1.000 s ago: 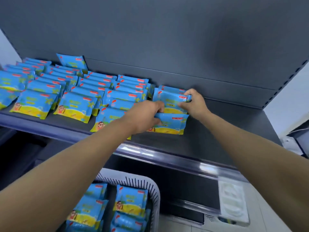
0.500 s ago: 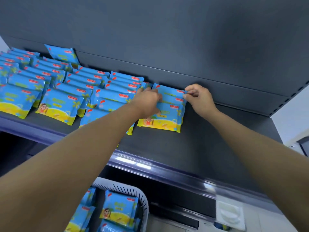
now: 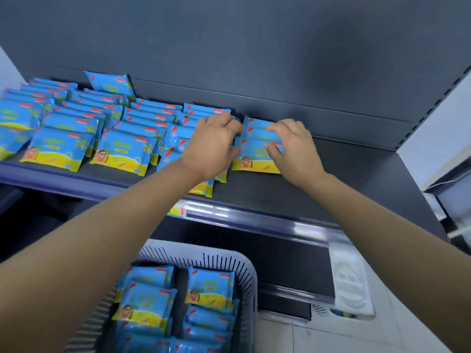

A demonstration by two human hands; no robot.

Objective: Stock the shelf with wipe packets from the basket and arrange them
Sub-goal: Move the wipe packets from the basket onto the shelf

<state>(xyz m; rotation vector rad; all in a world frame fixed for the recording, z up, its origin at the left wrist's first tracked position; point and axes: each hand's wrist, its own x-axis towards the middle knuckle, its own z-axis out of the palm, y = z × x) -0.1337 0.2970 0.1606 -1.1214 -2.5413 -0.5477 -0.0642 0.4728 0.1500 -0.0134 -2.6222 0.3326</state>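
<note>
Blue and yellow wipe packets lie in overlapping rows on the dark shelf [image 3: 318,189]. The rightmost row [image 3: 254,159] sits near the back panel, between my two hands. My left hand [image 3: 211,146] rests on its left edge, fingers curled against the packets. My right hand [image 3: 293,146] lies over its right edge, fingertips pressing on the top packets. The neighbouring row [image 3: 175,138] runs under my left wrist. A white basket [image 3: 244,268] below holds several more packets [image 3: 145,301].
More rows of packets [image 3: 61,146] fill the shelf's left half, and one packet [image 3: 109,84] leans against the back panel. The shelf's right part is bare up to the perforated upright [image 3: 418,131]. A white plastic piece [image 3: 351,284] lies on the floor at right.
The short row of packets has been pushed back toward the panel and squared up. My right hand moved from the back corner onto the packets' right edge; the view tilted down.
</note>
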